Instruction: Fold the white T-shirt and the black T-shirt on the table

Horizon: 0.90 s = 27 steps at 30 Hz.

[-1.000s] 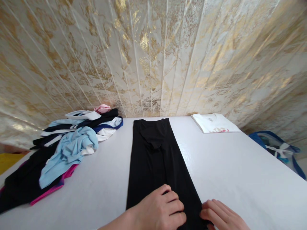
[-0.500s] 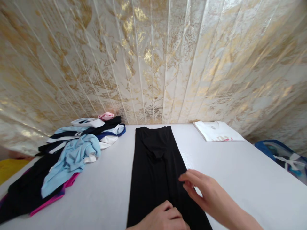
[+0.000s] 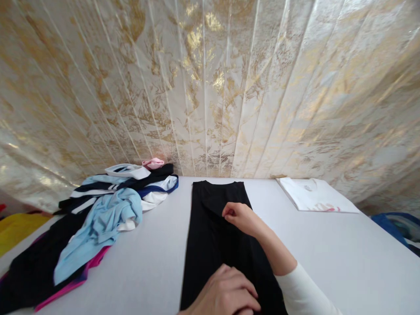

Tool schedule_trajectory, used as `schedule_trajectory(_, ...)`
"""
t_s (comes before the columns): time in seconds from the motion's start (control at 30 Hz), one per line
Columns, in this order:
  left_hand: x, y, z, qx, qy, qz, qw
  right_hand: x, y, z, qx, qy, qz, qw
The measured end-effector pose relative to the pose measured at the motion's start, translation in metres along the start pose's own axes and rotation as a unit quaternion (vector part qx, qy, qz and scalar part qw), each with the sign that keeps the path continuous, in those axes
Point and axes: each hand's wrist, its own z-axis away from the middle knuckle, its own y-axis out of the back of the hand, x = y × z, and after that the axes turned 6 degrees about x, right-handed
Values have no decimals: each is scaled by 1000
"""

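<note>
A long black garment (image 3: 205,245) lies lengthwise on the white table, with its shallow curved top edge at the far side. A slanting fold crosses its upper part. My right hand (image 3: 241,216) is over this fold, fingers curled in a pinch on the black cloth. The right forearm, in a white sleeve, reaches across the garment's right edge. Nearer to me, my left hand (image 3: 225,293) lies on the lower part of the garment, its fingers bent a little and pointing right. The garment's near end is out of view.
To the left is a loose heap of clothes, with a light blue garment (image 3: 105,227) on top. A folded white T-shirt (image 3: 315,194) lies at the far right. Beyond the table's right edge is a blue-edged bag (image 3: 390,225). A gold-patterned curtain (image 3: 210,87) hangs behind.
My right hand has moved away from me and left, from beside the garment's right edge to its upper fold, and its fingers have closed. My left hand stays low on the garment. The view has shifted slightly.
</note>
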Motion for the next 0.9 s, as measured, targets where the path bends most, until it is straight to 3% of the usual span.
schedule_trajectory(0.1,-9,27,-18,128,144,-30,981,19,9,-2,11,-41,-145,989)
schedule_trajectory(0.17,-24,43,-34,155,213,-100,960,27,8,-3,31,-57,-238,969)
schedule_trajectory(0.27,-51,53,-57,125,248,-204,939,34,-1,-3,68,-60,-343,935)
schedule_trajectory(0.43,-83,51,-78,72,241,-242,937,46,-10,-6,113,-33,-416,902)
schedule_trajectory(0.53,-86,58,-76,68,234,-247,938,54,-13,-7,135,-3,-408,903)
schedule_trajectory(0.7,-80,66,-54,53,173,-238,954,59,-21,-6,157,49,-334,928)
schedule_trajectory(0.8,-80,64,-42,62,161,-242,955,56,-25,-4,178,106,-214,955)
schedule_trajectory(0.9,-82,65,-38,92,173,-245,950,54,-26,-2,218,134,-109,960)
